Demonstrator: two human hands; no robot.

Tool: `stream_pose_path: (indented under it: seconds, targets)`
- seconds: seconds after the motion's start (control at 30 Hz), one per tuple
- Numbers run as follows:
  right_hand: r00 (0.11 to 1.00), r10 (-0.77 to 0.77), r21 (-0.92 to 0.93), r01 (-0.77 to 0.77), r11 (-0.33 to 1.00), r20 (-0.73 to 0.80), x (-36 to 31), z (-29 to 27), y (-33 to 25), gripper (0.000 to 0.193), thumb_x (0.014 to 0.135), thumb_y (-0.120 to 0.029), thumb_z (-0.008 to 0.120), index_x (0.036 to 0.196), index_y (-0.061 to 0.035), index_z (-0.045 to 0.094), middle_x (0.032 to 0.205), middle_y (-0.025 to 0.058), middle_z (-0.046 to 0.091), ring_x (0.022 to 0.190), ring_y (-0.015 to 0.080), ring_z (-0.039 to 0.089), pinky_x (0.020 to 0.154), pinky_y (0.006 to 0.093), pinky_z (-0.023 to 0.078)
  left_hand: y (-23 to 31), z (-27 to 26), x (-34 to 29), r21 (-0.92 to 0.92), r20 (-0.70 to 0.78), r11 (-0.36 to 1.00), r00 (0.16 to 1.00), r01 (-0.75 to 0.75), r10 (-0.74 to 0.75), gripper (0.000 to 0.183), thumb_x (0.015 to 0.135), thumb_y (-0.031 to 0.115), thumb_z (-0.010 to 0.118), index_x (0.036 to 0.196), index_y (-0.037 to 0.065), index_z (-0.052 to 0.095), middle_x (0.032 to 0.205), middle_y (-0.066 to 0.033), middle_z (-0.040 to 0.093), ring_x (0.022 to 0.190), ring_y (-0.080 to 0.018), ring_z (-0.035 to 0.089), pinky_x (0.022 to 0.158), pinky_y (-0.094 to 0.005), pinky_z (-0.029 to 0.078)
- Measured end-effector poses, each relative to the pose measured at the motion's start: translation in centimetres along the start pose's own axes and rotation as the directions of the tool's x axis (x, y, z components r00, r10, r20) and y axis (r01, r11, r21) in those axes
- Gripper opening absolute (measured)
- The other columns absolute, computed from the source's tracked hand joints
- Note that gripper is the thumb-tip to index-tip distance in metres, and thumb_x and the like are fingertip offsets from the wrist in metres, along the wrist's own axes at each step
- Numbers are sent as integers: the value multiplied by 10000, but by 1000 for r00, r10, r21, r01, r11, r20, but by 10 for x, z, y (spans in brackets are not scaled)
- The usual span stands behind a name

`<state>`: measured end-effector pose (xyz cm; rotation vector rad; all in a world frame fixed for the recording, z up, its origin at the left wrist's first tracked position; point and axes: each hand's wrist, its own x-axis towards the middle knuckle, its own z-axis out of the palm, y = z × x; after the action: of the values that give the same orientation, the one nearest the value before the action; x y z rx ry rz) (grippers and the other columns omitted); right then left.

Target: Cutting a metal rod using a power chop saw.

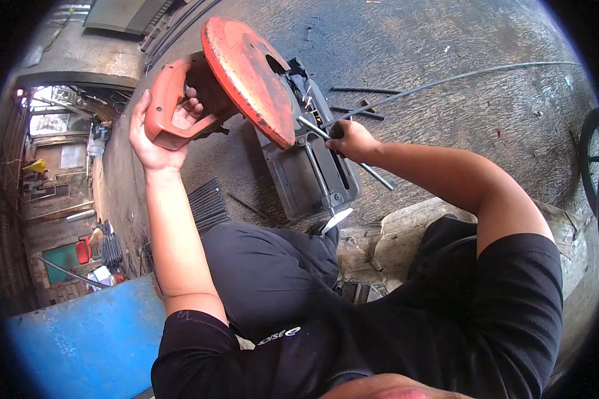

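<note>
My left hand (158,151) is closed around the orange handle (171,86) of a cut-off saw, with the fingertips showing through its loop. The saw's round orange guard (246,73), scuffed and blackened, hangs over its grey base (283,183). Between the fingers of my right hand (354,141) is a thin metal rod (378,174), slanting across the base beside the clamp screw (317,169). A much longer thin rod (472,73) runs from near that hand out to the far right. The guard hides the blade's upper part.
A row of short dark rods (208,205) lies left of the base, and loose ribbed rods (363,90) lie beyond it. A blue panel (90,336) is at lower left. A dark wheel (591,159) stands at the right edge. Pale sheeting (406,239) lies by my legs.
</note>
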<state>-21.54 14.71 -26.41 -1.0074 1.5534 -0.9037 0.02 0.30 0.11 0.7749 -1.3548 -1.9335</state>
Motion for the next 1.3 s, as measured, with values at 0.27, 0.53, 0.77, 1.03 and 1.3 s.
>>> stream_pose_path:
  seconds: [0.27, 0.53, 0.77, 1.03, 1.3]
  targets:
    - [997, -55, 97, 50, 994, 58, 1, 1, 0, 224, 831, -118, 693, 976, 35, 619, 807, 106, 661, 658, 153, 641, 594, 313, 529, 0, 2, 0, -10, 7, 1000, 1000, -6, 6, 590, 920, 423, 452, 1232, -77, 472, 1029, -202, 582, 937, -281, 563, 909, -414, 458]
    - [993, -9, 242, -19, 970, 115, 0, 9, -1, 119, 898, -68, 592, 979, 17, 607, 799, 87, 643, 626, 146, 630, 546, 300, 525, 0, 1, 0, -13, 8, 1000, 1000, -9, 10, 596, 918, 426, 453, 1236, -78, 470, 1028, -203, 585, 941, -285, 565, 915, -418, 454]
    - [988, -22, 205, -10, 979, 155, 2, 6, -3, 118, 917, -70, 552, 979, 17, 604, 747, 68, 613, 607, 145, 616, 527, 302, 513, 0, 4, 0, -8, -5, 1000, 1000, -16, 16, 591, 918, 426, 448, 1229, -76, 478, 1016, -197, 590, 925, -281, 570, 902, -413, 462]
    - [998, 30, 60, -34, 998, 60, 4, -4, 3, 189, 887, -112, 595, 1024, 13, 631, 851, 125, 659, 737, 199, 646, 693, 342, 522, 0, -2, 1, 3, -5, 999, 999, -35, 35, 564, 929, 415, 432, 1221, -63, 497, 1001, -192, 585, 898, -272, 565, 870, -415, 461]
    - [1000, 4, -5, -4, 1000, -31, 11, -2, -1, 272, 783, -153, 736, 986, 2, 642, 932, 148, 674, 894, 240, 643, 812, 351, 498, 0, -2, 1, 63, 26, 996, 998, -61, 60, 544, 928, 410, 442, 1196, -58, 515, 960, -174, 594, 847, -245, 567, 833, -397, 475]
